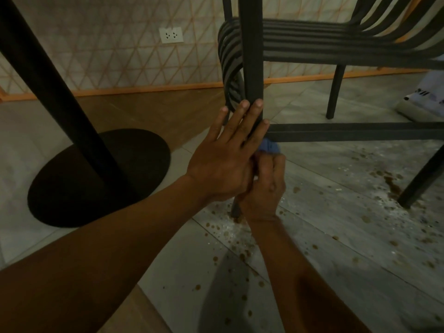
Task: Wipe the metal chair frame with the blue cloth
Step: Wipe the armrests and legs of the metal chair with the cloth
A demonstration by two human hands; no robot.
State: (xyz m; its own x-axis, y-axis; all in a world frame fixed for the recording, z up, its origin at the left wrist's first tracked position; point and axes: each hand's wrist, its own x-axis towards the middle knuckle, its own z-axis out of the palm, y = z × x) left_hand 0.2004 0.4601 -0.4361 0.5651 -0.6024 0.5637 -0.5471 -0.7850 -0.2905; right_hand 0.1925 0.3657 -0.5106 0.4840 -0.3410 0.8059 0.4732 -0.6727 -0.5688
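Stained floor (336, 236), left hand (223, 159) fingers spread on chair leg (252, 56), right hand (262, 188) fingers clenching blue cloth (270, 148)

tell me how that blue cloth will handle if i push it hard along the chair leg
Probably floppy: the blue cloth is bunched small inside the right hand, so it should wrap around the chair leg rather than stay flat. It looks light and may slip out unless gripped. The left hand braces the leg, suggesting the chair could shift.
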